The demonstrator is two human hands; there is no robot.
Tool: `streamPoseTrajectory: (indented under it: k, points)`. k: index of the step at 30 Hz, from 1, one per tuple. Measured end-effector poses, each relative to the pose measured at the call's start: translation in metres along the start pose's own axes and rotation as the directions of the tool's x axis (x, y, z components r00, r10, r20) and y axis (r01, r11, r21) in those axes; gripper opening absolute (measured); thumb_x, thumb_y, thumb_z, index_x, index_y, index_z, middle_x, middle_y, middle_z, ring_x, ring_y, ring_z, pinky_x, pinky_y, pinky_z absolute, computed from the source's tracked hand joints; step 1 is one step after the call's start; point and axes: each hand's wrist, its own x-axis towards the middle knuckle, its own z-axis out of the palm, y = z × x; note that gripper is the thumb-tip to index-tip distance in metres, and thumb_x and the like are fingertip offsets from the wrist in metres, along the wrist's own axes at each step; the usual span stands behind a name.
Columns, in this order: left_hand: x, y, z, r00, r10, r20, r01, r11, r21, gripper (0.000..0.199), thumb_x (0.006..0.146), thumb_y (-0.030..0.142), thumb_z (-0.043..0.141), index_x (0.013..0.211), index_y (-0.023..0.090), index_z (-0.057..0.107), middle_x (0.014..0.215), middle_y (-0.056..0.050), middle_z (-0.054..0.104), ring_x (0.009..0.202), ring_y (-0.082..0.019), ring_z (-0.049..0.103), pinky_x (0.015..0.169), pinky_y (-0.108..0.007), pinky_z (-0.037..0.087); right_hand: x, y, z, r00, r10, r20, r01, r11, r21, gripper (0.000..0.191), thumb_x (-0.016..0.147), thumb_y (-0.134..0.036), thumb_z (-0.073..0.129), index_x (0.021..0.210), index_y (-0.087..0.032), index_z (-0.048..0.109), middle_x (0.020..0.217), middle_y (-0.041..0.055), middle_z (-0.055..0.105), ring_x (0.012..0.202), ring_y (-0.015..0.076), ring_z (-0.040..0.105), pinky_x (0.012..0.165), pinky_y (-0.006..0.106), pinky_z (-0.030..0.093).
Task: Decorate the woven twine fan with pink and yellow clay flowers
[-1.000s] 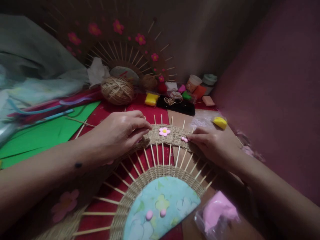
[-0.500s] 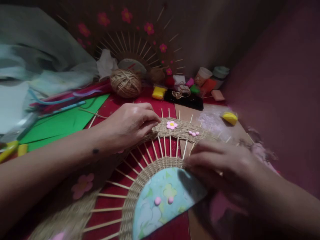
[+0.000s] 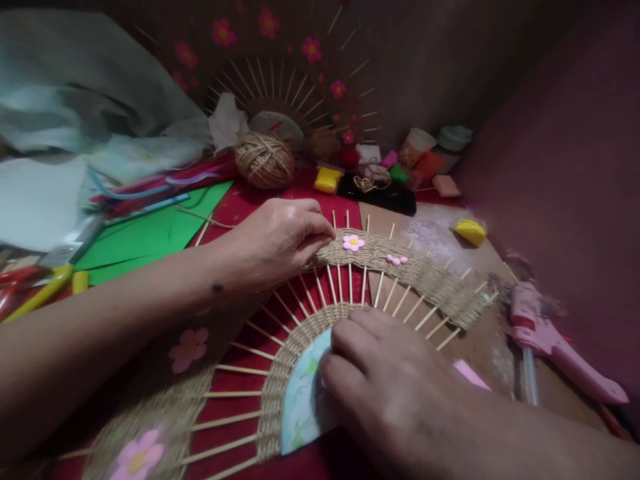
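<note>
A half-round woven twine fan (image 3: 440, 293) with thin wooden sticks lies across the work surface. My left hand (image 3: 283, 237) is closed at its outer woven band, thumb and fingers pinched beside a pink clay flower (image 3: 353, 243) with a yellow centre. To the right on the same band sits a short row of small pink clay balls (image 3: 397, 260). My right hand (image 3: 385, 387) is over the fan's light-blue floral centre (image 3: 303, 397), fingers curled down. Whatever lies under its fingertips is hidden. More pink flowers (image 3: 137, 457) decorate the band at the lower left.
At the right lies a pink glue gun (image 3: 537, 327), with a yellow clay pack (image 3: 470, 232) behind it. A twine ball (image 3: 265, 159), a black phone-like slab (image 3: 383, 195) and cups (image 3: 417, 147) stand at the back. Green sheets (image 3: 155, 233) and yellow-handled scissors (image 3: 45, 293) are at left.
My right hand has moved left and down from the fan's right side onto the blue centre, covering the two pink balls there. My left hand stays at the band. The view has shifted slightly.
</note>
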Motion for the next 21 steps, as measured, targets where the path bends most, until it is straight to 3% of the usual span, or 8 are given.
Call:
streamPoseTrajectory:
  k: [4, 7, 8, 10, 13, 15, 16, 21]
  points:
    - [0.0, 0.0, 0.0, 1.0, 0.014, -0.012, -0.014, 1.0, -0.019, 0.029, 0.084, 0.021, 0.045, 0.093, 0.015, 0.071, 0.088, -0.005, 0.065, 0.074, -0.012, 0.059, 0.065, -0.023, 0.041, 0.003, -0.007, 0.006, 0.994, -0.059, -0.095, 0.057, 0.998, -0.019, 0.021, 0.078, -0.007, 0.048, 0.06, -0.014, 0.057, 0.063, 0.006, 0.054, 0.058, 0.0169, 0.041, 0.055, 0.034, 0.037]
    - [0.0, -0.005, 0.003, 0.999, 0.023, -0.028, -0.024, 0.998, -0.051, 0.028, 0.084, 0.02, 0.046, 0.093, 0.014, 0.071, 0.087, -0.006, 0.065, 0.074, -0.013, 0.058, 0.065, -0.023, 0.04, 0.0, 0.009, -0.013, 0.996, 0.006, -0.084, -0.005, 1.0, 0.012, 0.02, 0.08, -0.008, 0.048, 0.066, -0.012, 0.062, 0.067, 0.0063, 0.057, 0.06, 0.0159, 0.046, 0.054, 0.031, 0.038]
    - [0.0, -0.007, 0.005, 0.999, 0.031, -0.037, -0.033, 0.998, -0.06, 0.028, 0.084, 0.021, 0.046, 0.094, 0.014, 0.071, 0.087, -0.006, 0.065, 0.073, -0.013, 0.058, 0.065, -0.023, 0.04, -0.002, 0.02, -0.023, 0.99, 0.037, -0.134, -0.035, 0.999, 0.02, 0.02, 0.081, -0.01, 0.048, 0.069, -0.012, 0.064, 0.069, 0.0068, 0.059, 0.062, 0.0158, 0.048, 0.055, 0.03, 0.039]
    - [0.0, -0.011, 0.008, 0.997, 0.048, -0.057, -0.051, 0.996, -0.068, 0.028, 0.084, 0.022, 0.046, 0.094, 0.014, 0.071, 0.086, -0.006, 0.065, 0.073, -0.013, 0.058, 0.064, -0.024, 0.04, -0.004, 0.048, -0.042, 0.982, 0.155, -0.105, -0.155, 0.988, 0.003, 0.014, 0.082, -0.012, 0.054, 0.077, -0.013, 0.067, 0.074, 0.0058, 0.064, 0.064, 0.0141, 0.053, 0.057, 0.027, 0.042]
    - [0.0, -0.016, 0.012, 0.996, 0.061, -0.068, -0.065, 0.996, -0.054, 0.029, 0.085, 0.024, 0.045, 0.093, 0.014, 0.071, 0.086, -0.006, 0.064, 0.072, -0.014, 0.058, 0.064, -0.025, 0.04, -0.008, 0.096, -0.059, 0.861, 0.5, -0.089, -0.492, 0.865, 0.101, 0.007, 0.078, -0.016, 0.062, 0.078, -0.016, 0.069, 0.072, 0.0029, 0.068, 0.064, 0.0148, 0.06, 0.06, 0.027, 0.046]
    - [0.0, -0.017, 0.013, 0.996, 0.06, -0.068, -0.064, 0.997, -0.052, 0.031, 0.085, 0.024, 0.043, 0.093, 0.014, 0.071, 0.085, -0.007, 0.064, 0.071, -0.014, 0.058, 0.064, -0.026, 0.04, -0.01, 0.122, -0.057, 0.79, 0.613, -0.023, -0.599, 0.779, 0.184, 0.007, 0.076, -0.016, 0.062, 0.078, -0.018, 0.069, 0.074, 0.0026, 0.07, 0.068, 0.0164, 0.063, 0.064, 0.029, 0.049]
    - [0.001, -0.017, 0.013, 0.996, 0.059, -0.06, -0.062, 0.997, -0.053, 0.032, 0.085, 0.024, 0.043, 0.093, 0.013, 0.071, 0.086, -0.007, 0.064, 0.072, -0.014, 0.058, 0.064, -0.026, 0.041, -0.011, 0.131, -0.054, 0.776, 0.631, -0.016, -0.616, 0.763, 0.197, 0.007, 0.075, -0.017, 0.062, 0.077, -0.018, 0.068, 0.074, 0.0028, 0.07, 0.069, 0.017, 0.064, 0.065, 0.03, 0.049]
    - [0.002, -0.017, 0.013, 0.999, 0.05, -0.021, -0.051, 0.997, -0.063, 0.033, 0.084, 0.024, 0.042, 0.092, 0.012, 0.072, 0.086, -0.008, 0.064, 0.073, -0.016, 0.059, 0.065, -0.027, 0.042, -0.009, 0.142, -0.036, 0.802, 0.597, 0.02, -0.592, 0.792, 0.15, 0.009, 0.075, -0.015, 0.061, 0.072, -0.02, 0.067, 0.071, 0.001, 0.069, 0.067, 0.0152, 0.063, 0.063, 0.027, 0.048]
